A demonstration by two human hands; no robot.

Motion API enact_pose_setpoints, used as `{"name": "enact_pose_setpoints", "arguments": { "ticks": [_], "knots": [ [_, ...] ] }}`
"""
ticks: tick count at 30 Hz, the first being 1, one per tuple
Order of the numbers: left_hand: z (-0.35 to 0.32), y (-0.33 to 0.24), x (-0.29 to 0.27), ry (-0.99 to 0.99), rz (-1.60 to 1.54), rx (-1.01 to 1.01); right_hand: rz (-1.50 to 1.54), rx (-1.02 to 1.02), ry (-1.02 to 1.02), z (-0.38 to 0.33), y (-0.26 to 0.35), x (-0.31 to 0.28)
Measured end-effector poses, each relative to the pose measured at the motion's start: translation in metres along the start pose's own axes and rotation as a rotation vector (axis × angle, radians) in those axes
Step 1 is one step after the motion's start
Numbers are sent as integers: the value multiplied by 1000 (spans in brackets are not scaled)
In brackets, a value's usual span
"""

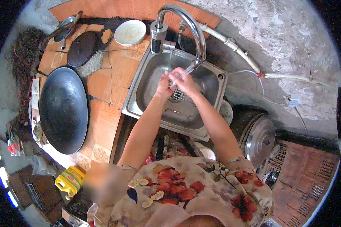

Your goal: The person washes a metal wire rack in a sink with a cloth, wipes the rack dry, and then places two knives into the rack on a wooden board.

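Both my hands are together over the steel sink (pixel 140 102), in the stream from the curved chrome faucet (pixel 201 36). My left hand (pixel 164 86) has its fingers bent inward, close against my right hand (pixel 185 82). The right hand's fingers are curled too, right under the spout. Water and glare cover the gap between them, so anything held there cannot be made out. Below the hands, a slotted metal piece (pixel 183 96) shows in the sink's basin.
Left of the sink, a tiled counter (pixel 101 117) bears a large black wok (pixel 63 109), a dark round lid (pixel 82 48) and a white bowl (pixel 130 32). A yellow jug (pixel 70 180) stands at its near end. Right of the sink is a pot with a metal lid (pixel 260 138); white pipe (pixel 231 43) runs along the wall.
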State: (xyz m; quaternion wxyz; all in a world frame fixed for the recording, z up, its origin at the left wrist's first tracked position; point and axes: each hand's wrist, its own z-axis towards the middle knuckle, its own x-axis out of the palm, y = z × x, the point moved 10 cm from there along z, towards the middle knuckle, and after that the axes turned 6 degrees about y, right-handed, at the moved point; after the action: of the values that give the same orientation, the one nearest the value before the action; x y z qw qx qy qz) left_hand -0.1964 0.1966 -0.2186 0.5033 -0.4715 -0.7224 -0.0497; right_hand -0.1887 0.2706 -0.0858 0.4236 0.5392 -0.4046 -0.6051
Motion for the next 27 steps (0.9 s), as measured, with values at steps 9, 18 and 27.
{"name": "enact_pose_setpoints", "arguments": {
  "ticks": [9, 18, 27],
  "knots": [
    [-15, -30, 53, 284, 149, 31, -36, 571, -163, -4, -104, -46],
    [-24, -120, 7, 216, 189, 320, 775, 507, -42, -16, -71, -22],
    [-36, -102, 10, 109, 53, 182, 747, 260, 3, -9, -52, -29]
  ]
}}
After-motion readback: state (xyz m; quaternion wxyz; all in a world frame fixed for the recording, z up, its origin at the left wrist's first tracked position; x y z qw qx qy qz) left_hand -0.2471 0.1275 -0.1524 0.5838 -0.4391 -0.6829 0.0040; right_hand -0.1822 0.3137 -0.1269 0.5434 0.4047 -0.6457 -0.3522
